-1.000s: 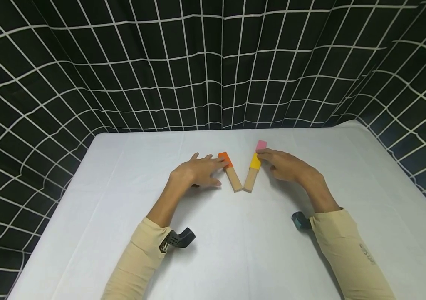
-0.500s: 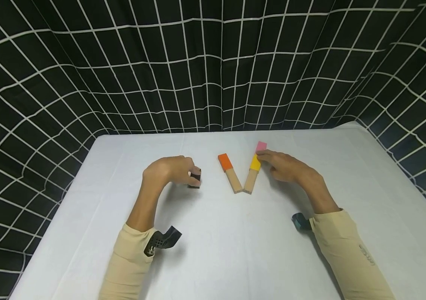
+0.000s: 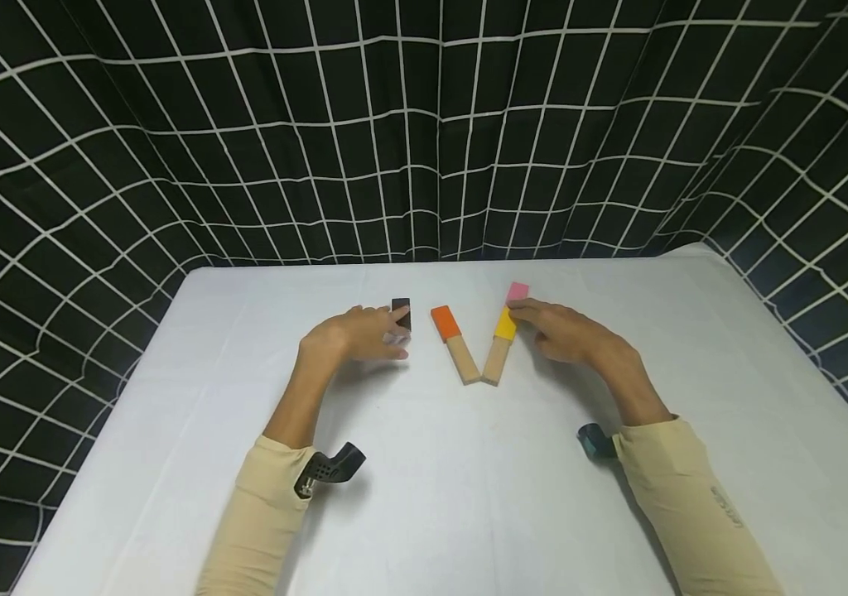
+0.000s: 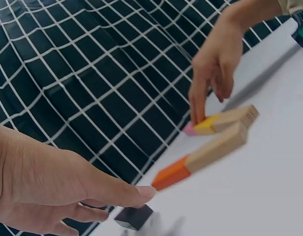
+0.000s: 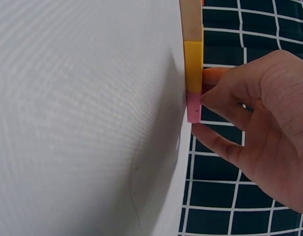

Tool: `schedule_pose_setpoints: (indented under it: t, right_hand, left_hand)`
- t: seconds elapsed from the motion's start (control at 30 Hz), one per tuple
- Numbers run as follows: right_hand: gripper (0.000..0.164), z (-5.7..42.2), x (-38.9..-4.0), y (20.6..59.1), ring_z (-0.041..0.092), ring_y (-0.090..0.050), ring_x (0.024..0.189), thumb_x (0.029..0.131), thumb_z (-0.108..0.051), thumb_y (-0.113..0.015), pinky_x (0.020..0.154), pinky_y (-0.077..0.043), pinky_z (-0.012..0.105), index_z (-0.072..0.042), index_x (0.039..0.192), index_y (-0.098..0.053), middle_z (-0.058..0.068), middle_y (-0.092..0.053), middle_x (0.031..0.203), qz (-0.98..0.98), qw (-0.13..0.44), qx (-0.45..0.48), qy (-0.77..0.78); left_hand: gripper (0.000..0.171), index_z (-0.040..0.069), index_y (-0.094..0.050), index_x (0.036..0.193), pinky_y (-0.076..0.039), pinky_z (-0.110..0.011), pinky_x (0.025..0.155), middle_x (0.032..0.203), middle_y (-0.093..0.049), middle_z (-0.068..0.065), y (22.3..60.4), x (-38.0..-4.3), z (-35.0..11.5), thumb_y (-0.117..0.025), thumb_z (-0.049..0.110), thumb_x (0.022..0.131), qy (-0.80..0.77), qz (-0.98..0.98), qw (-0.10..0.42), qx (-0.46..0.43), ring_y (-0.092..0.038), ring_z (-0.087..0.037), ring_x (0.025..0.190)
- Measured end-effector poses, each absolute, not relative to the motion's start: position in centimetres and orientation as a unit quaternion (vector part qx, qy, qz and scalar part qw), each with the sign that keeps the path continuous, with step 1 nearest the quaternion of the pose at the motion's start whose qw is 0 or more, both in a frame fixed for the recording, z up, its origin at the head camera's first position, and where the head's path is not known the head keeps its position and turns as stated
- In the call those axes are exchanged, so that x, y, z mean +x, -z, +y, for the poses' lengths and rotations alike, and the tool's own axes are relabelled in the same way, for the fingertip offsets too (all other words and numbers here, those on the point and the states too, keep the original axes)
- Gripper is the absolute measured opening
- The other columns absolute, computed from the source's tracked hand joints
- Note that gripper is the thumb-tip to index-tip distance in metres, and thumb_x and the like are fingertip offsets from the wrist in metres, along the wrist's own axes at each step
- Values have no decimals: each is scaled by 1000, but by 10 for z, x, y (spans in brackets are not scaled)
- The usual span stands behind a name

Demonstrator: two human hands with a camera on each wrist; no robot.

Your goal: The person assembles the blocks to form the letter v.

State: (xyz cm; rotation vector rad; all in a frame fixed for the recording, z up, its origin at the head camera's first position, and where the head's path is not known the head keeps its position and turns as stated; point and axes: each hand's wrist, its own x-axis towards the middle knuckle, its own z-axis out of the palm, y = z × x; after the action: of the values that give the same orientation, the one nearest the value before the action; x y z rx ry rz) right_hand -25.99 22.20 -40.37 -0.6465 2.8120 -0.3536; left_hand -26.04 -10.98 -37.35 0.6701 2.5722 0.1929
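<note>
My left hand [image 3: 355, 334] has its index finger over a small dark block [image 3: 402, 310] standing left of the other blocks, with the thumb apart from it. An orange block [image 3: 445, 323] continues into a plain wooden block [image 3: 464, 359]. To the right, a second plain wooden block [image 3: 496, 361], a yellow block [image 3: 504, 325] and a pink block [image 3: 517, 291] run in a line. The two rows form a V, meeting at their near ends. My right hand [image 3: 569, 331] rests its fingertips on the yellow and pink blocks, seen up close in the right wrist view.
A white cloth covers the table [image 3: 439, 497]. Black curtains with a white grid [image 3: 424, 132] stand behind it and at both sides. A dark wrist device [image 3: 334, 465] sits at the left cuff, another wrist device [image 3: 597, 442] at the right.
My left hand left the orange block, gripped the dark block to its left and shifted it farther away and slightly right. Its fingers are now extended. My right hand has stayed in place.
</note>
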Motion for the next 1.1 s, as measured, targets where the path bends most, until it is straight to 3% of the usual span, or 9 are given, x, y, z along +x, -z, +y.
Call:
schedule_pose_setpoints:
  t: [0.33, 0.53, 0.8, 1.1]
  right_hand:
    - [61, 219, -260, 404, 42, -38, 155, 91, 13, -46, 126, -34, 59, 1, 150, -54, 17, -45, 165, 960, 124, -218, 127]
    - [59, 218, -257, 403, 42, -39, 154, 92, 14, -45, 125, -35, 59, 2, 149, -54, 18, -46, 163, 961, 114, -218, 127]
    - [58, 215, -256, 407, 40, -40, 155, 93, 13, -46, 125, -36, 57, 1, 150, -54, 16, -47, 163, 961, 118, -215, 126]
    - [58, 218, -257, 406, 41, -39, 155, 94, 12, -45, 125, -35, 58, 1, 151, -53, 16, -46, 164, 963, 115, -210, 123]
  left_hand:
    - [68, 13, -40, 162, -10, -61, 134, 174, -27, -6, 383, -267, -112, -63, 39, 104, -61, 946, 216, 233, -20, -37, 163]
    - [69, 16, -37, 163, -8, -64, 134, 175, -26, -5, 405, -280, -98, -63, 40, 103, -97, 954, 163, 233, -20, -38, 163]
    - [65, 22, -31, 166, -6, -62, 134, 177, -21, 0, 421, -283, -87, -50, 10, 105, -115, 954, 145, 236, -17, -35, 165]
    - [65, 22, -34, 165, -7, -61, 135, 176, -22, 2, 419, -282, -78, -46, 4, 103, -123, 953, 138, 241, -18, -34, 164]
